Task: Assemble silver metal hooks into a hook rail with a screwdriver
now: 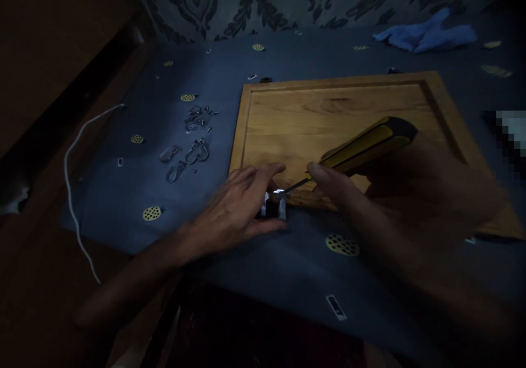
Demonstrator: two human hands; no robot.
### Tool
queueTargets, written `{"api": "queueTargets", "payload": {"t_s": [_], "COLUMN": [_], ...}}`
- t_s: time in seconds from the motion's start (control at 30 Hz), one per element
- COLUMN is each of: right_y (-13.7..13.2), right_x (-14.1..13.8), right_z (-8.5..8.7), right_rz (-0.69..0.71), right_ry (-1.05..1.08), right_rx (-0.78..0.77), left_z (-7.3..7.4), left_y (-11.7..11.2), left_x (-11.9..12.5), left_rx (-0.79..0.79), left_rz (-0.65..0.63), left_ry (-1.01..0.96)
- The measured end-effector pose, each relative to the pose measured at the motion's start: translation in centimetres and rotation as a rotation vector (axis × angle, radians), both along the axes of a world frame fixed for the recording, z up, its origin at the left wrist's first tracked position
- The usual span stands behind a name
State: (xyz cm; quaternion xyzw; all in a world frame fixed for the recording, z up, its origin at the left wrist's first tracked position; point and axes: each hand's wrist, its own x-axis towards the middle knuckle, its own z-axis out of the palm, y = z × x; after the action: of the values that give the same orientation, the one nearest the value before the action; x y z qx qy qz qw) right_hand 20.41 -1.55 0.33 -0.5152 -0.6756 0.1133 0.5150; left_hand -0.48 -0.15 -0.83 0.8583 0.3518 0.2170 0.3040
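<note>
My left hand [238,206] is closed round a small metal hinge piece [274,206] at the near left corner of a wooden cabinet door [329,116] lying flat. My right hand [370,184] grips a screwdriver [361,146] with a yellow and black handle. Its thin shaft slants down to the left and its tip meets the top of the metal piece. The right hand is blurred by motion.
The door rests on a dark blue cloth [230,83] with yellow pineapple prints. Several metal hooks and screws [189,149] lie left of the door. A white cable [74,154] curves along the left edge. A pale blue rag [423,34] lies far right.
</note>
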Motion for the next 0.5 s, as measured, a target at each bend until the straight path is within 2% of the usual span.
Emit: {"api": "queueTargets", "payload": {"t_s": [0.17,0.33,0.5], "right_y": [0.41,0.58,-0.08], "right_x": [-0.03,-0.25,-0.45], "right_z": [0.45,0.4,0.82], "right_rz": [0.001,0.111,-0.057], "right_ry": [-0.115,-0.081,0.005], "right_rx": [0.106,0.147,0.025], "left_z": [-0.15,-0.15,-0.16], "left_y": [-0.01,-0.02,-0.08], "left_x": [0.09,0.02,-0.03], "left_rx": [0.021,0.025,-0.001], "left_rz": [-0.001,-0.003,0.008], "left_ry": [-0.012,-0.018,-0.013]}}
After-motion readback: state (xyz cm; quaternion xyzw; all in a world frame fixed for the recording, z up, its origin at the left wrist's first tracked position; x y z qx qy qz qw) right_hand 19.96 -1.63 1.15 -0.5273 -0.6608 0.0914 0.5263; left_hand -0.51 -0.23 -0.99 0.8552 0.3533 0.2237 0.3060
